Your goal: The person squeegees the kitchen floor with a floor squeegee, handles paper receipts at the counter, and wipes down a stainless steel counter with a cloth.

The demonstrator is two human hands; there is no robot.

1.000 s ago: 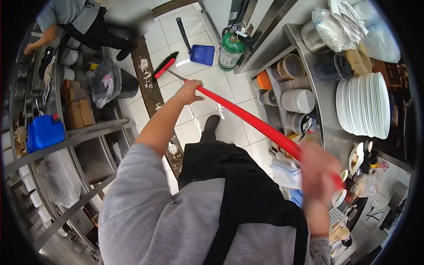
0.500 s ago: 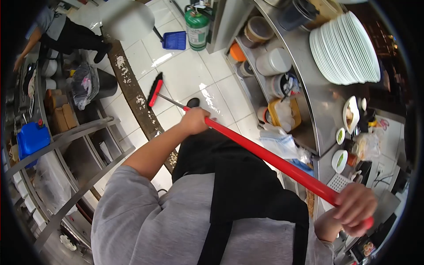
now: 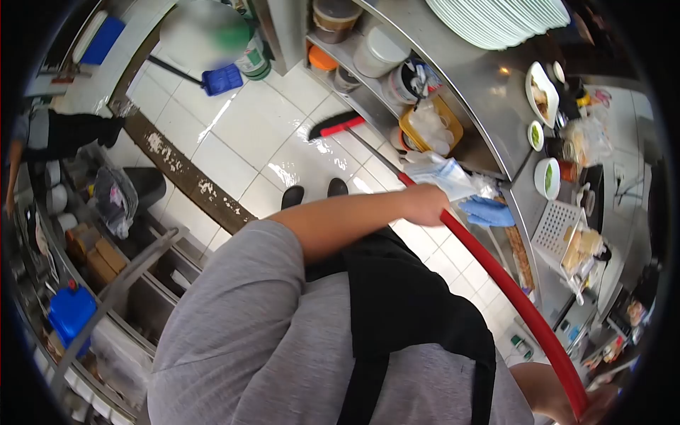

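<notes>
A long red handle (image 3: pixel 496 273) runs from the lower right up to a red broom head (image 3: pixel 336 127) with black bristles. The broom head rests on the white tiled floor (image 3: pixel 223 164), beside the lower shelves on the right. My left hand (image 3: pixel 425 205) is wrapped round the handle's upper part, near its grey section. Down at the lower right edge, my right hand (image 3: pixel 596 407) holds the handle's end, dim and partly cut off. A blue dustpan (image 3: pixel 222 79) with a black handle lies on the floor near a green cylinder (image 3: pixel 253 59).
Stacked white plates (image 3: pixel 499 21) and bowls of food stand on the right steel counter (image 3: pixel 471 60). A bin (image 3: pixel 147 190) and steel shelving with a blue container (image 3: pixel 71 312) are at the left. Another person (image 3: pixel 67 134) stands at the far left. A brown strip (image 3: pixel 177 168) crosses the floor.
The broom head has swung right across the floor to the shelves. My left hand has moved right, and my right hand has moved down to the image edge. The view has turned.
</notes>
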